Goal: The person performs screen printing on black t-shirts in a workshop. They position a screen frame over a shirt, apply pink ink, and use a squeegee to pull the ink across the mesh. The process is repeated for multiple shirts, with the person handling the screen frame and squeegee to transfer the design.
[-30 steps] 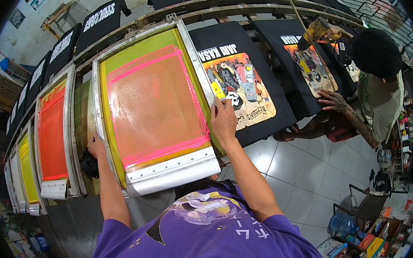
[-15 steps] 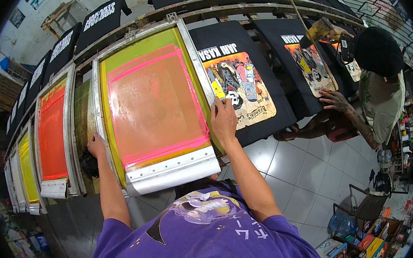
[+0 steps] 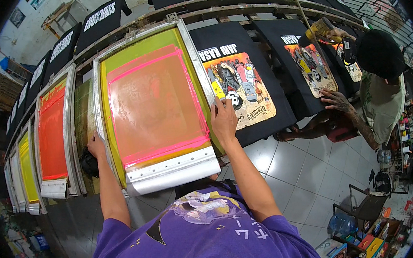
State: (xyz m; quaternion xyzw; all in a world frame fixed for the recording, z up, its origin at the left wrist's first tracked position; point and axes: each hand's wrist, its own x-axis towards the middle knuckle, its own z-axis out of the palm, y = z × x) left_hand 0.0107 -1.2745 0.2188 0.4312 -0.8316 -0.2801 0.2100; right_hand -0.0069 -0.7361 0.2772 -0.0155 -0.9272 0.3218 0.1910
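A large screen-printing frame (image 3: 121,97) lies before me, with metal edges, a yellow-green mesh and a brownish area bordered by bright pink tape. A white metal strip (image 3: 173,173) runs along its near end. My left hand (image 3: 96,147) is closed on the frame's left edge. On the opposite edge, my right hand (image 3: 223,118) holds the frame with bent fingers. Just right of that hand is a black T-shirt (image 3: 204,38) bearing a colourful cartoon print (image 3: 253,96). Part of the shirt is hidden beneath the frame.
Left of me, more screens stand in a row, including a red one (image 3: 56,133) and a yellow one (image 3: 27,170). A co-worker (image 3: 379,90) at right holds a yellow heat gun (image 3: 319,31) over another printed shirt (image 3: 310,69). A chair (image 3: 364,204) stands on the tiled floor.
My hands and the frame stay in place. The co-worker's head and the heat gun have shifted very slightly.
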